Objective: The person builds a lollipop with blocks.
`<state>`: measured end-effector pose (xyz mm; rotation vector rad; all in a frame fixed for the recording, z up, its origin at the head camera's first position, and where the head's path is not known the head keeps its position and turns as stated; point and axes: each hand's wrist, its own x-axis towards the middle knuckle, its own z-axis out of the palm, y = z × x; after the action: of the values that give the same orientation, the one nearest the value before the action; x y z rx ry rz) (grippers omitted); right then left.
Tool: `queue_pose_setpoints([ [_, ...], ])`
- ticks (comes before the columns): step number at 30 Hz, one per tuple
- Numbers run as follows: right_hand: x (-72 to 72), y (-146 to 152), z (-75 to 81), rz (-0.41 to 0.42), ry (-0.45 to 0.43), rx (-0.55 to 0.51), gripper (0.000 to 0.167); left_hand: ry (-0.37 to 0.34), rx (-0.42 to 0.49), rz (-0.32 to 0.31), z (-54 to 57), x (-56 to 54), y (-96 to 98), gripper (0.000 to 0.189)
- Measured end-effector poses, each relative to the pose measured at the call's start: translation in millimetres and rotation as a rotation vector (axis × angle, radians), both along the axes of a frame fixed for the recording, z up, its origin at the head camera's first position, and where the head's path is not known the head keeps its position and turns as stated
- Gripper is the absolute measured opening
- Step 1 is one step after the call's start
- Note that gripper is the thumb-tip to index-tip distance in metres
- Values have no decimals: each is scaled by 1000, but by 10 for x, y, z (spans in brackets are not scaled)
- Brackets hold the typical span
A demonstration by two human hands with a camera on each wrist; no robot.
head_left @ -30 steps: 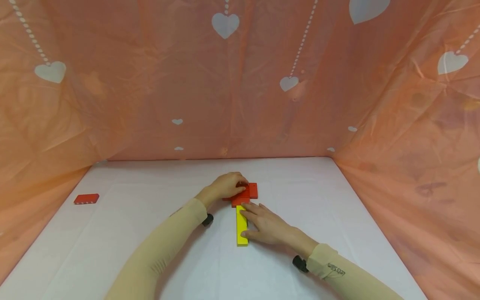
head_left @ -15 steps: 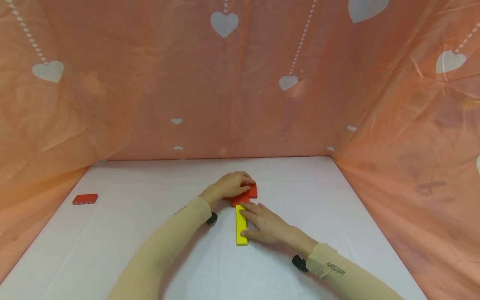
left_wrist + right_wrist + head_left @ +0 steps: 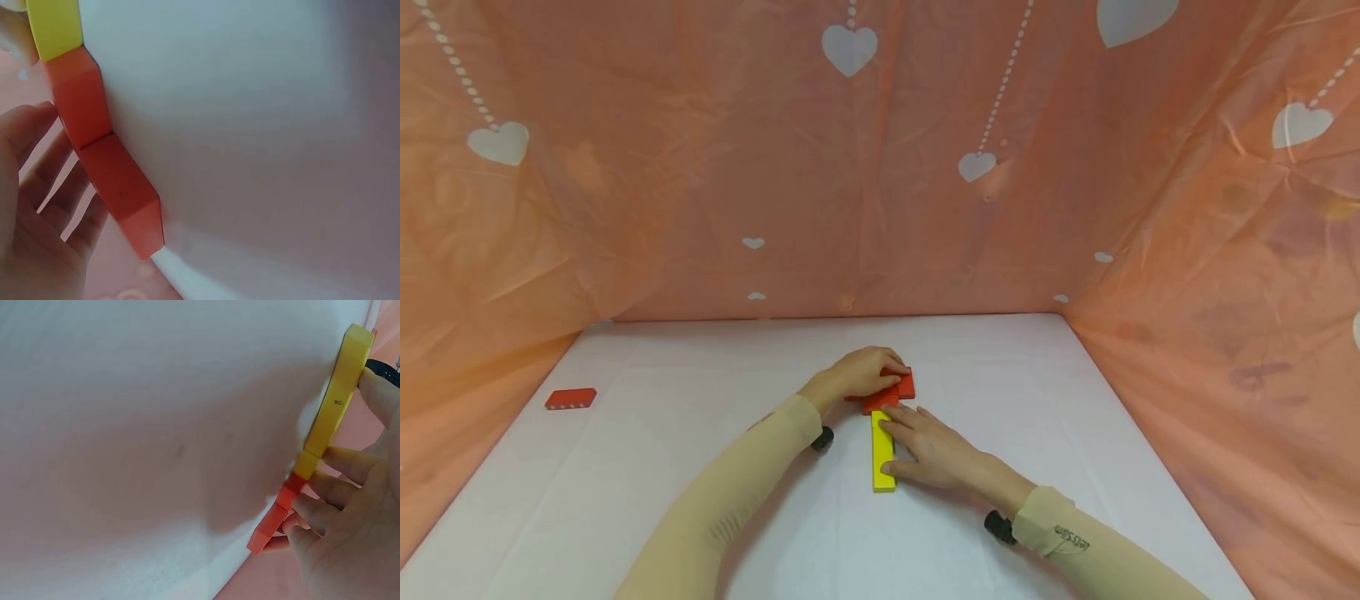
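Red blocks lie flat at the middle of the table, fitted edge to edge. My left hand rests over them from above, fingers extended along their far side and hiding part of them. Below them, towards me, lies a long yellow block lined up with the red ones. On the yellow block and its junction with the red rests my right hand, fingers spread and fairly straight. The right wrist view shows a shorter yellow block between the long yellow one and the red blocks.
A loose red block with pale dots on its side lies at the far left of the white table. An orange curtain with white hearts closes off the back and both sides.
My left hand has shifted slightly right over the red blocks, its fingertips now reaching the rightmost one. My right hand and the yellow block have stayed in place.
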<state>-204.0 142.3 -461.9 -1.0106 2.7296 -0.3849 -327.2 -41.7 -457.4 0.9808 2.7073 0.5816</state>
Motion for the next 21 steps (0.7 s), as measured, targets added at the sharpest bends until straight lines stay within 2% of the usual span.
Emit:
queue_pose_setpoints([
  [15, 9, -13, 14, -12, -11, 3, 71, 15, -13, -6, -37, -20, 3, 34],
  [21, 19, -21, 18, -11, 4, 6, 71, 11, 51, 13, 30, -3, -75, 34],
])
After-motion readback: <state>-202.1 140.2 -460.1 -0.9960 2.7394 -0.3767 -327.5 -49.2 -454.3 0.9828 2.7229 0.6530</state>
